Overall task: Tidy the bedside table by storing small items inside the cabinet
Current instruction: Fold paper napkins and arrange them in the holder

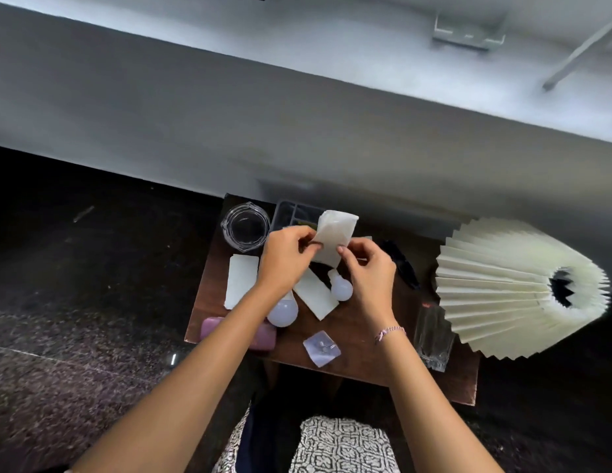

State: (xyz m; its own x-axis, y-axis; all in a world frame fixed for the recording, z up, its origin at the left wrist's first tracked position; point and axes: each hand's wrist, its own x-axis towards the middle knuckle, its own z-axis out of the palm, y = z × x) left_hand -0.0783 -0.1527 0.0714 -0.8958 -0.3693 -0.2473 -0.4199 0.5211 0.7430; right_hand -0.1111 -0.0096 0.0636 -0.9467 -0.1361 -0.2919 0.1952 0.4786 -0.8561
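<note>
Brown bench [361, 368], cluttered. Pleated lampshade [502, 288] on its side at right edge. Left hand [287, 257] and right hand [369, 268] raised over far middle of bench, fingers curled, pinching lower edge of thin white packet [335, 233]. Judged light, limp, easily creased; best held by edges, no squeezing. Beneath, on bench: larger bulb [282, 312], smaller bulb [341, 288]. Likely fragile, prone to rolling; grip gently round globe.

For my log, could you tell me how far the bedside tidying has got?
Nothing looks stored yet. The left hand and right hand pinch a white packet. A large bulb, a small bulb, two flat packets and a clear pouch lie on the table.
</note>
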